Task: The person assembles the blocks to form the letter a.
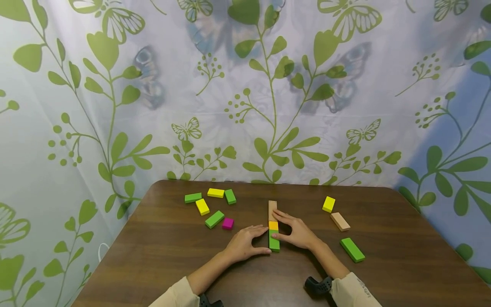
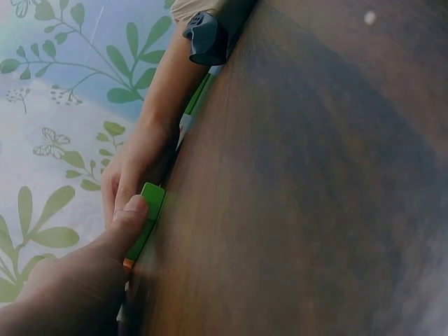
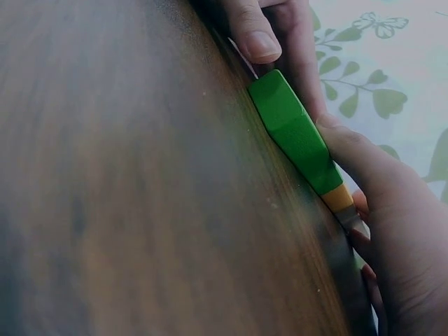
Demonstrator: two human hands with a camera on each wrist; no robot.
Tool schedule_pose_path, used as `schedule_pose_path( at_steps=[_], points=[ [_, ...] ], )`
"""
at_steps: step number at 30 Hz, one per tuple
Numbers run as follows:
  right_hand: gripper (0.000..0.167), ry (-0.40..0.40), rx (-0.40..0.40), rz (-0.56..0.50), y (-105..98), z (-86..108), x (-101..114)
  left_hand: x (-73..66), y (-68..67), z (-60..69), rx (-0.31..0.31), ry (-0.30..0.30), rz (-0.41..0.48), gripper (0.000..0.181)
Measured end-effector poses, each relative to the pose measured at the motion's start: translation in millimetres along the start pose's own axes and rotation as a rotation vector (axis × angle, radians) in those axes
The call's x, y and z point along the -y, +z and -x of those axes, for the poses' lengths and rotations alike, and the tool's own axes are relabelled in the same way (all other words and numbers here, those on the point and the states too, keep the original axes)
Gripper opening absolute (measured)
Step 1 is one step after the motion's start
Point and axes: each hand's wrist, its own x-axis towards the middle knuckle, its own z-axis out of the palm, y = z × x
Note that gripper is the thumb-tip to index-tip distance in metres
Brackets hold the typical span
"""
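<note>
A short line of blocks lies end to end at the middle of the table: a plain wooden block (image 1: 272, 207) farthest, a small orange block (image 1: 273, 225) between, and a green block (image 1: 274, 244) nearest. On its left side is my left hand (image 1: 242, 244), fingers extended to the orange block, the thumb by the green block's near end. From the right, my right hand (image 1: 298, 231) rests its fingertips on the wooden block and its thumb against the green block (image 3: 294, 129). In the left wrist view, my left thumb partly covers the green block (image 2: 153, 198).
Yellow and green blocks (image 1: 214, 219) and a magenta cube (image 1: 228, 223) lie scattered at left. At right are a yellow block (image 1: 328, 204), a wooden block (image 1: 340, 221) and a green block (image 1: 352, 250). A patterned curtain (image 1: 245, 106) hangs behind the brown table (image 1: 153, 260).
</note>
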Motion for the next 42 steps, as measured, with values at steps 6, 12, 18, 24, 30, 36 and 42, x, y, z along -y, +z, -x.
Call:
schedule_pose_path(
  at_steps=[6, 12, 18, 24, 30, 36, 42],
  points=[
    [0.074, 0.007, -0.006, -0.006, 0.0, 1.7, -0.9, 7.3, -4.5, -1.0, -0.030, 0.024, 0.083, 0.065],
    [0.074, 0.003, -0.022, -0.003, 0.3, 2.6, -1.4, 19.9, -28.3, 0.3, -0.123, 0.030, 0.123, 0.058],
    [0.075, 0.000, -0.017, -0.017, 1.3, 2.3, -1.0, 49.3, -63.6, 17.9, -0.253, -0.018, 0.066, 0.050],
    [0.075, -0.006, -0.013, -0.025, 1.1, 2.3, -2.0, 83.9, -85.8, 45.5, -0.206, -0.110, 0.018, 0.057],
    [0.075, -0.009, -0.024, -0.028, 1.1, 3.7, -3.7, 102.0, -88.1, 55.6, -0.095, -0.134, -0.028, 0.069],
    [0.075, -0.003, -0.021, -0.027, 1.6, 4.1, -3.2, 101.4, -87.3, 57.6, -0.101, -0.136, -0.066, 0.058],
    [0.075, 0.004, -0.022, -0.032, 1.4, 4.1, -3.1, 100.5, -86.6, 57.2, -0.123, -0.127, -0.109, 0.045]
  ],
)
